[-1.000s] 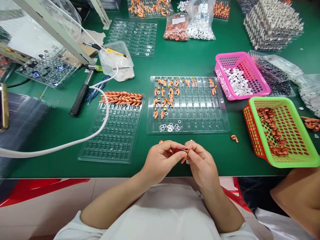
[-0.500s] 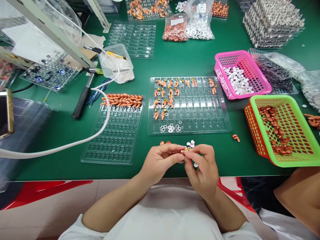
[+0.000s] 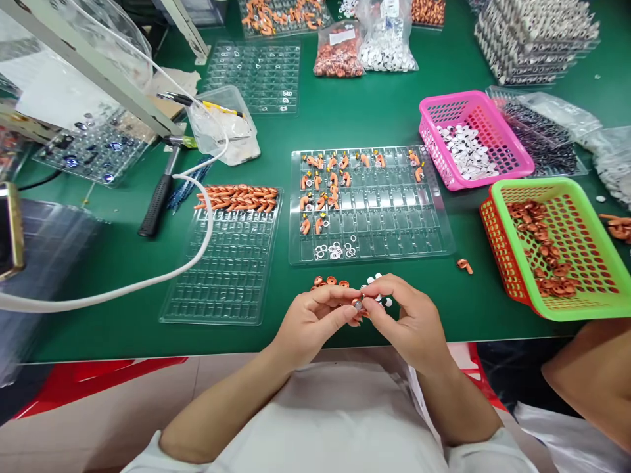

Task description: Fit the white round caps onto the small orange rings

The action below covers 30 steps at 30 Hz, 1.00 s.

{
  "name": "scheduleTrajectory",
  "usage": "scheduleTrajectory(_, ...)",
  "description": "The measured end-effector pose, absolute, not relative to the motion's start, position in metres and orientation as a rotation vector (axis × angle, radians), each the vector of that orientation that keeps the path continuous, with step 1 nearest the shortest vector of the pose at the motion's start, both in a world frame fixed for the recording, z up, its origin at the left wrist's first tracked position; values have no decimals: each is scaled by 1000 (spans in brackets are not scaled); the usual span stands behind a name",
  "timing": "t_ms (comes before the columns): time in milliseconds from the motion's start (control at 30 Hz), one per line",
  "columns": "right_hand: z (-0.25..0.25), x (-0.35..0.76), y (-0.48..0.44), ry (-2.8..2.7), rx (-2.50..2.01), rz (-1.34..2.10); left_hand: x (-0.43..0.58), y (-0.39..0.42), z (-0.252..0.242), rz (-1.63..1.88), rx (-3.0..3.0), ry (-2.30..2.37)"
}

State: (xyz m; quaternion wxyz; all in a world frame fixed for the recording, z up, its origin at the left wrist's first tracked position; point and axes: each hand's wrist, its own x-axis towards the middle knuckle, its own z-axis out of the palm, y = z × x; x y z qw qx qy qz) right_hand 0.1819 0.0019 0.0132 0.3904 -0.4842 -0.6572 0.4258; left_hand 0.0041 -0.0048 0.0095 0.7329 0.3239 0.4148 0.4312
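Near the table's front edge, my left hand (image 3: 311, 320) pinches a small copper-coloured earbud shell (image 3: 357, 305) between thumb and fingers. A round grey face on the shell is turned up towards me. My right hand (image 3: 411, 323) meets it from the other side, thumb and index fingertips closed on the shell's edge. Just beyond the fingers lie several loose copper shell pieces (image 3: 331, 281) and several white round discs (image 3: 378, 278), partly covered by my hands. Behind them is a clear tray (image 3: 394, 226) with orange earbud parts and small white rings in it.
On the left are a second clear tray (image 3: 217, 279) with copper stems, a white cable (image 3: 172, 270) and a hammer (image 3: 158, 200). A pink basket (image 3: 424, 125) and a green basket (image 3: 599, 314) stand right. One copper piece (image 3: 464, 265) lies alone. Someone's arm (image 3: 586, 381) shows at lower right.
My right hand has shifted its grip, its fingers now straighter along the shell. The shell has turned, showing its grey round face; the yellow bit at the fingertips no longer shows. The view has shifted slightly.
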Motion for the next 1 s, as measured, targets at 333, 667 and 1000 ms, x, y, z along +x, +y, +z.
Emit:
scheduleTrajectory(333, 15, 184, 7, -1813, -1275, 1171, 0, -11, -1, 977, 1204, 1059)
scheduleTrajectory(667, 6, 189, 11, -1627, -1280, 1550, 3, -15, 1, 938, 1286, 1097)
scheduleTrajectory(1000, 4, 187, 7, -1711, -1261, 1424, 6, -16, 0, 941, 1191, 1092)
